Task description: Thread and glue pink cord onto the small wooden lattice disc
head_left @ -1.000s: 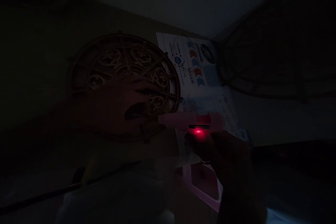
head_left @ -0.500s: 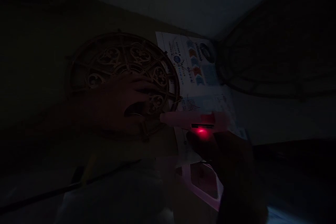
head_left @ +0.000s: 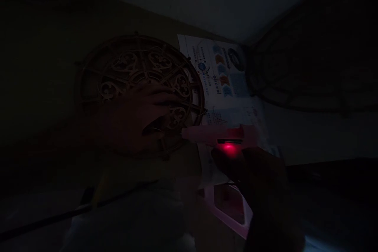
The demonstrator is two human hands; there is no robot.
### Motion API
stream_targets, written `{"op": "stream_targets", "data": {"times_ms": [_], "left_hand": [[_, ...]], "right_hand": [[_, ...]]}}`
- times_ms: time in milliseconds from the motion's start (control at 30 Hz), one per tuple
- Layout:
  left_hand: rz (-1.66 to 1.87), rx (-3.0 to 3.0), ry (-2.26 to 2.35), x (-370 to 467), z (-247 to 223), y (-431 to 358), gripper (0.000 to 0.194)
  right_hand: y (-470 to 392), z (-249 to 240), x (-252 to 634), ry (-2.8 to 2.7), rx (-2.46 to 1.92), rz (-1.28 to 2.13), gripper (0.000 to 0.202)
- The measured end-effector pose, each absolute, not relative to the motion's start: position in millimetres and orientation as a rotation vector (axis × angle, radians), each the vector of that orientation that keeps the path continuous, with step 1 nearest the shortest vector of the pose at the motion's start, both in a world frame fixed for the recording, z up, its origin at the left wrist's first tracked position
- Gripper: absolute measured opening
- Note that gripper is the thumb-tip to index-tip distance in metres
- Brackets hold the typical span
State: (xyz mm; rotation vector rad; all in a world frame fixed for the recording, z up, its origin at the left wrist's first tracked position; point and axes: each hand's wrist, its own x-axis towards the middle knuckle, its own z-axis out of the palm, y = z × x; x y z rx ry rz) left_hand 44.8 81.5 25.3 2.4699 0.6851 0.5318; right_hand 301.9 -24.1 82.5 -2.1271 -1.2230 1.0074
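The scene is very dark. My left hand [head_left: 138, 118] lies across the lower middle of a round brown openwork frame [head_left: 159, 63] with pale scrolled ornaments. Its fingers stretch over the frame, with the thumb apart from them, and part of the frame is hidden beneath. In my right hand [head_left: 254, 173] is a pink hot glue gun [head_left: 201, 134], gripped around the handle, with a red light glowing on its side. The gun's nozzle points left, at the lower right rim of the frame; whether it touches cannot be made out.
A printed paper sheet [head_left: 227, 106] with blue and orange arrows lies partly under the frame's right side. A larger round ribbed shape [head_left: 307, 104] fills the dark right side. A pale wall [head_left: 201, 0] rises behind. At the lower left runs a dark rod [head_left: 50, 219].
The frame, paper, left hand and glue gun all appear shifted slightly to the right in view. Both hands keep nearly the same pose, and the red light stays lit.
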Motion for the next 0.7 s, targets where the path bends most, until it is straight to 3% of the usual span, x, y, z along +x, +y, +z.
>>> {"op": "stream_targets", "data": {"times_ms": [333,700], "left_hand": [[0.544,2.496,0.716,47.8,27.2,78.4,0.017],[0.556,2.519,0.739,46.2,19.6,78.2,0.023]], "right_hand": [[-20.7,81.9,298.4,-1.238,-2.193,0.960,0.041],[-14.2,81.8,305.5,-1.400,-2.147,1.009,0.045]]}}
